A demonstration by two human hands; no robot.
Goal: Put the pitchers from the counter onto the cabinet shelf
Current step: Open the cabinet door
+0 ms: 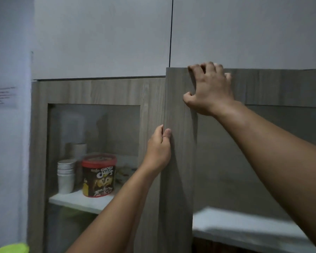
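Observation:
A wood-grain cabinet with two glass-paned doors fills the view. My right hand (209, 88) grips the top edge of the right cabinet door (179, 161), which stands slightly ajar. My left hand (159, 148) holds that door's left edge lower down, fingers curled around it. Behind the right door's glass a white shelf (241, 225) shows. No pitcher is plainly in view; a lime-green rim (11, 248) pokes in at the bottom left corner, and I cannot tell what it belongs to.
Behind the closed left door (93, 92), a white shelf (77, 201) carries a stack of white paper cups (66, 176), a red-lidded Choco Chips tub (98, 176) and more cups behind. White upper cabinet panels (102, 37) sit above. A wall with a paper note (5, 96) is at left.

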